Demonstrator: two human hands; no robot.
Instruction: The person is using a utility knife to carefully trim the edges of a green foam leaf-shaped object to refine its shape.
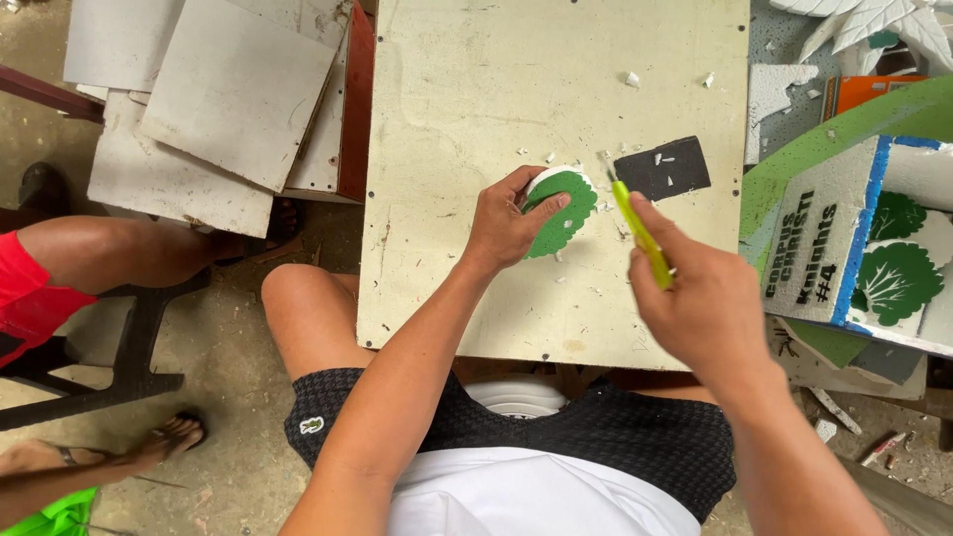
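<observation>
Nearest the camera sits the person's lap in dark patterned shorts (pixel 596 437) and a white shirt, with both forearms reaching out over a worn cream board (pixel 476 119) that serves as a worktop. The right hand (pixel 710 298) is closed around a yellow-green craft knife (pixel 640 233), its thin blade pointing toward the far left and ending just beside the right edge of a foam piece. The left hand (pixel 506 223) grips that piece, a green and white foam cutout (pixel 561 208) with a scalloped edge, the thumb lying across its green face and the fingers curled round its far left rim; the cutout rests on the board near its middle. Small white foam crumbs (pixel 596 213) lie scattered around it. Just beyond the knife tip, to the right, a dark rectangular block (pixel 663 167) lies flat on the board, flecked with white bits. At the right edge stands a white foam panel (pixel 854 248) with a blue border, dark lettering and green tree shapes. On the left, another person's bare legs (pixel 129 253) and sandalled foot (pixel 164 437) show beside a dark stool, and farther off a stack of pale flat boards (pixel 218 99) lies on the ground.
</observation>
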